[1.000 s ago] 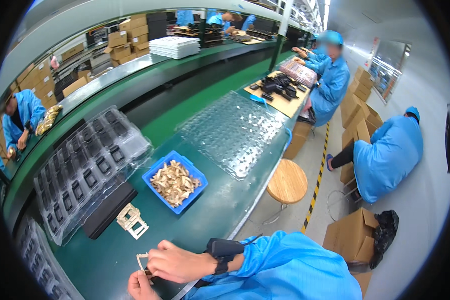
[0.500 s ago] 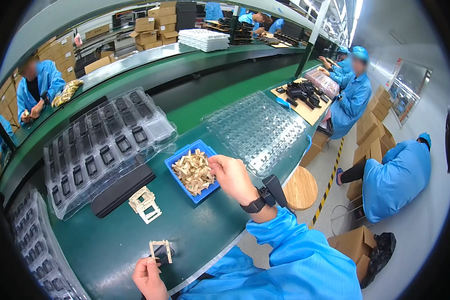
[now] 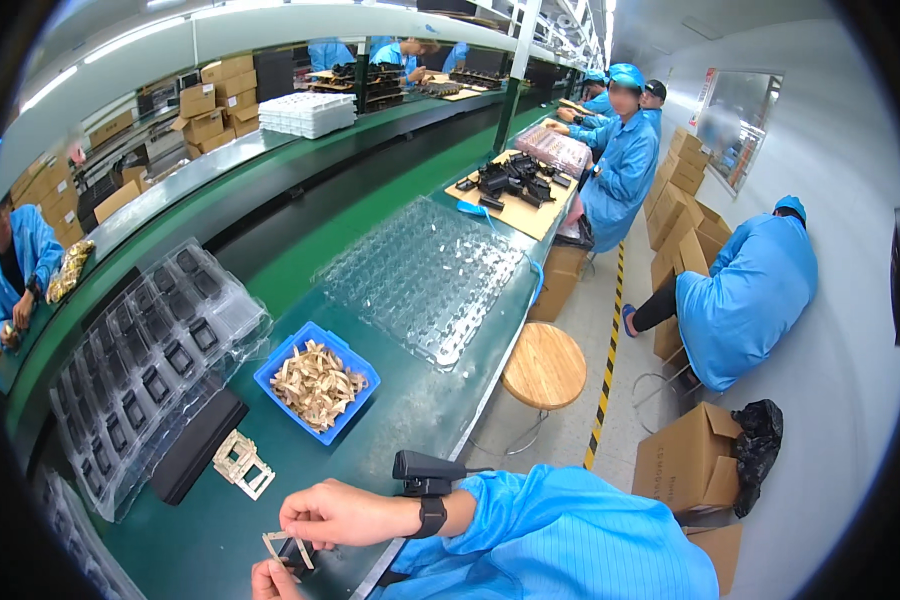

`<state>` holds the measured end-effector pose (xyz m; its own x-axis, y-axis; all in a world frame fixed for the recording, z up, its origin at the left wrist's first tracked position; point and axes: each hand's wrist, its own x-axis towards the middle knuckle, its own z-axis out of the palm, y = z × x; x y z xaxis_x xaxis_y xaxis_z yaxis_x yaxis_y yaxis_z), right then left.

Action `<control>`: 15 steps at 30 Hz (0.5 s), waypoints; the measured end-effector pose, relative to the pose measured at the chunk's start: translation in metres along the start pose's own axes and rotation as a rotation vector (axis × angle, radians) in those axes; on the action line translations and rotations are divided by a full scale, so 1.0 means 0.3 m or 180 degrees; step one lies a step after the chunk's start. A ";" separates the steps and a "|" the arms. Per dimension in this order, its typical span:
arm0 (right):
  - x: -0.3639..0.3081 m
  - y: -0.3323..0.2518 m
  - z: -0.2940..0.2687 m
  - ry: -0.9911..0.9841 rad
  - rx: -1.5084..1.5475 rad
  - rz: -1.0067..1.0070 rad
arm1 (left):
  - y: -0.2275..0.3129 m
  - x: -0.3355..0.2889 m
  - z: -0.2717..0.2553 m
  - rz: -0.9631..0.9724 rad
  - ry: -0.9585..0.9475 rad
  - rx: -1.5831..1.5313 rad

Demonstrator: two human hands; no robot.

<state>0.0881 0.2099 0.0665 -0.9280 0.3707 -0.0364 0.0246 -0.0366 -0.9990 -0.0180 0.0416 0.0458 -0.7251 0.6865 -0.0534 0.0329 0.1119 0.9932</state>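
Left hand, cut off below, pinches one cream thin-strip open frame, wearer's side of blue rectangular plastic bin. Right hand: fingertips bunched at frame, can't tell if gripping. Bin: cream strips, uncountable. Right of bin: one printed brown cardboard carton.
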 end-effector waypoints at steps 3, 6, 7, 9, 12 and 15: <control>-0.009 -0.004 0.008 -0.0063 0.0079 0.0034 | -0.018 -0.006 -0.006 -0.0063 0.0051 -0.0092; 0.003 0.027 0.014 -0.0047 0.0279 0.0053 | -0.030 0.002 -0.010 0.0020 0.0006 -0.0039; 0.004 0.030 0.017 -0.0040 0.0258 0.0009 | -0.041 0.007 -0.009 0.0065 0.0032 -0.0087; 0.002 0.028 0.024 -0.0045 0.0255 -0.0025 | -0.035 0.003 -0.007 0.0024 0.0092 -0.0094; -0.003 0.020 0.032 -0.0061 0.0255 -0.0033 | -0.023 -0.008 -0.003 -0.0060 0.0189 -0.0048; -0.001 0.055 0.045 -0.0024 0.0460 0.0037 | -0.024 -0.004 -0.004 -0.0053 0.0171 -0.0028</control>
<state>0.0838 0.1966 0.0504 -0.9308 0.3625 -0.0473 -0.0179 -0.1743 -0.9845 -0.0181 0.0391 0.0388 -0.7614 0.6451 -0.0643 0.0147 0.1164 0.9931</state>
